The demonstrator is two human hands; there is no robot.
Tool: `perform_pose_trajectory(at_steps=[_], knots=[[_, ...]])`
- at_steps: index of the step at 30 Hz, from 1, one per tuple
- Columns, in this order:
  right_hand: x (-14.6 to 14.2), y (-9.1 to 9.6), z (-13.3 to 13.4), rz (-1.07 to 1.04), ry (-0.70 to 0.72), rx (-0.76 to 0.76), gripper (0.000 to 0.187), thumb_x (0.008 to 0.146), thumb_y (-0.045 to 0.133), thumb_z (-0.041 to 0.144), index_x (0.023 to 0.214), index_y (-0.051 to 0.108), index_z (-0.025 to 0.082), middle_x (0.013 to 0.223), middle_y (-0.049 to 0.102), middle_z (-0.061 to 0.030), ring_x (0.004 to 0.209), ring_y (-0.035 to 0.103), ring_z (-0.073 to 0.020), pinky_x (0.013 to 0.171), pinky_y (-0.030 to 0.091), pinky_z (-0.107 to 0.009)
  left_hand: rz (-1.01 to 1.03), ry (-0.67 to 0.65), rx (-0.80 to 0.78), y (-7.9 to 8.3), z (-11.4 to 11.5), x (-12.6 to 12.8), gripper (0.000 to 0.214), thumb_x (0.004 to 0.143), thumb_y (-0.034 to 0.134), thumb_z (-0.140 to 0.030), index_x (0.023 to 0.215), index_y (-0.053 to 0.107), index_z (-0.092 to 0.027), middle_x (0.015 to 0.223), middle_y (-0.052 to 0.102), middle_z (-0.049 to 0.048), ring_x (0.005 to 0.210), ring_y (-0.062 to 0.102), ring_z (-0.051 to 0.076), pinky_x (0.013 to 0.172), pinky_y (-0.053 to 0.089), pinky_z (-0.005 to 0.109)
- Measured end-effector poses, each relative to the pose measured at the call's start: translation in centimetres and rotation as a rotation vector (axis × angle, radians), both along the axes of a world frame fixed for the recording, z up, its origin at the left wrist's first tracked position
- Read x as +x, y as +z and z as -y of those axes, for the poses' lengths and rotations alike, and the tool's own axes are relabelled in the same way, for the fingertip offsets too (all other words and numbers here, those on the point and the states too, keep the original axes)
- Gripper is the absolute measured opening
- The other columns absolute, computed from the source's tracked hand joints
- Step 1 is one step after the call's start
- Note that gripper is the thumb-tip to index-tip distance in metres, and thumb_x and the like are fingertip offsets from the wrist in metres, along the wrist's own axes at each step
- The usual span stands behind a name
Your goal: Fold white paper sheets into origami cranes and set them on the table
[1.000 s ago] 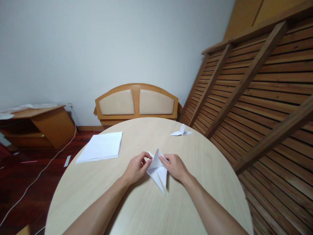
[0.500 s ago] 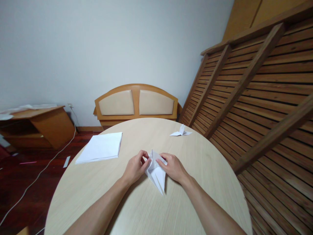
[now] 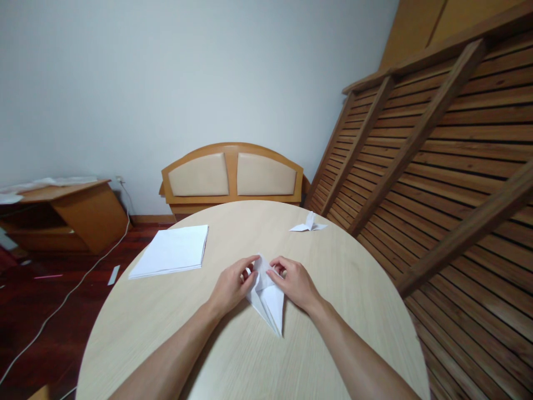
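Observation:
A white folded paper (image 3: 270, 303) lies between my two hands near the middle of the round table (image 3: 333, 339), its long point towards me and its upper tip facing away. My left hand (image 3: 234, 283) pinches its left side with thumb and fingertips. On the opposite edge, my right hand (image 3: 293, 280) grips the sheet, thumb on top and fingers curled. Creases and layered flaps show along the lower half. The fingertips behind the paper are partly hidden.
A stack of white paper (image 3: 172, 250) lies at the table's left. Towards the back right sits a finished-looking folded paper crane (image 3: 308, 223). A slatted wooden frame (image 3: 416, 166) leans along the right, and a padded headboard (image 3: 233, 172) stands behind the table.
The paper's lower point has swung slightly right and towards me, and its flaps look flatter. My fingers have shifted a little on its upper edges.

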State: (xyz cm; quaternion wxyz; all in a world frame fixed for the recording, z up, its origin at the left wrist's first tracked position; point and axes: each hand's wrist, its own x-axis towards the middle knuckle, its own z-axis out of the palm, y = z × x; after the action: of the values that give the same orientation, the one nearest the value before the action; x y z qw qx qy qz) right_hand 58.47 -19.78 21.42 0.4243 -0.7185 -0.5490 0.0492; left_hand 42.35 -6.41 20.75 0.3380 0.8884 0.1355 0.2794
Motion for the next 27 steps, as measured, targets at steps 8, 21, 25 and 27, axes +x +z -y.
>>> perform_pose_trajectory(at_steps=[8, 21, 25, 27], knots=[[-0.02, -0.14, 0.02, 0.000, 0.098, 0.006, 0.029, 0.078, 0.062, 0.011, 0.105, 0.062, 0.022, 0.097, 0.067, -0.0022, 0.090, 0.062, -0.0181, 0.081, 0.045, -0.029, 0.012, 0.096, -0.107, -0.42, -0.24, 0.40, 0.042, 0.092, 0.052, -0.029, 0.134, 0.046, -0.022, 0.095, 0.065, 0.0018, 0.063, 0.061, 0.012, 0.059, 0.049, 0.023], [0.45, -0.64, -0.08, 0.018, 0.038, -0.030, 0.034, 0.077, 0.061, 0.008, 0.108, 0.062, 0.023, 0.094, 0.065, -0.0007, 0.084, 0.061, -0.0164, 0.077, 0.044, -0.028, 0.006, 0.065, -0.099, -0.43, -0.08, 0.24, 0.037, 0.092, 0.051, -0.029, 0.128, 0.050, -0.022, 0.091, 0.063, 0.0003, 0.059, 0.059, 0.011, 0.056, 0.047, 0.022], [0.50, -0.75, -0.05, 0.026, 0.075, -0.045, 0.037, 0.075, 0.060, 0.005, 0.108, 0.062, 0.023, 0.096, 0.065, -0.0014, 0.087, 0.061, -0.0170, 0.078, 0.043, -0.027, 0.005, 0.087, -0.105, -0.48, -0.13, 0.28, 0.038, 0.092, 0.051, -0.030, 0.129, 0.048, -0.022, 0.092, 0.063, 0.0004, 0.057, 0.058, 0.010, 0.057, 0.046, 0.023], [0.45, -0.78, -0.11, 0.032, 0.058, -0.044, 0.036, 0.075, 0.060, 0.005, 0.107, 0.061, 0.022, 0.090, 0.064, 0.0000, 0.082, 0.060, -0.0164, 0.075, 0.042, -0.027, 0.004, 0.095, -0.104, -0.49, -0.14, 0.32, 0.038, 0.092, 0.051, -0.031, 0.129, 0.048, -0.021, 0.093, 0.064, 0.0008, 0.058, 0.059, 0.010, 0.057, 0.047, 0.023]])
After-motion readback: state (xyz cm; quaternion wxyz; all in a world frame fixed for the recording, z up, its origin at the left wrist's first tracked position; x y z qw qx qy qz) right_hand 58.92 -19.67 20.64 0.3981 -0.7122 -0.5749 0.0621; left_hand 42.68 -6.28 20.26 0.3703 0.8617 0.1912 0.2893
